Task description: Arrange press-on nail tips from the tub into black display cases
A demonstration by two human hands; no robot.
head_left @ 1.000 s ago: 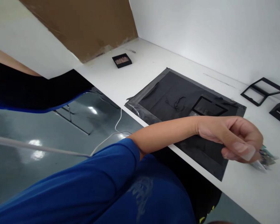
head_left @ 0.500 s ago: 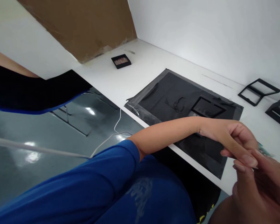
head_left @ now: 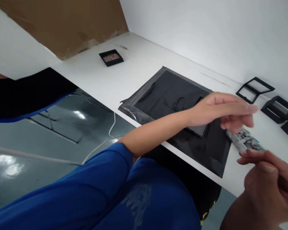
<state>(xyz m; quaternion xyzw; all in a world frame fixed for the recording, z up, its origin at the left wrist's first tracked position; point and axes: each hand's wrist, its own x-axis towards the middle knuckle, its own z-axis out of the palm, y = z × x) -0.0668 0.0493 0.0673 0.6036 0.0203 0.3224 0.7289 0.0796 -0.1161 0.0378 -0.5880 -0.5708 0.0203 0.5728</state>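
Observation:
My left hand [head_left: 227,110] is raised over the right part of the black mat [head_left: 158,99], with nothing visible in it. Its fingers are apart, some stretched forward and others loosely bent. Lower right, my right hand [head_left: 266,182] is closed, thumb against the fingers; anything between them is too small or hidden to name. Between the hands a clear plastic packet [head_left: 251,142] with colourful contents lies on the white table. Under my left wrist a black-framed case [head_left: 198,130] rests on the mat, mostly covered by my arm.
Several open black cases, including a thin folded frame [head_left: 248,91] and a thicker case [head_left: 278,108], stand along the wall. A black windowed box [head_left: 111,57] with pinkish contents sits at the far left. A brown panel [head_left: 69,25] borders the table; another person's black clothing [head_left: 26,92] shows at left.
My hands, together before, have come apart. The left moved up and left, its fingers opening; the right stayed low and closed. The view shifted, uncovering more of the packet.

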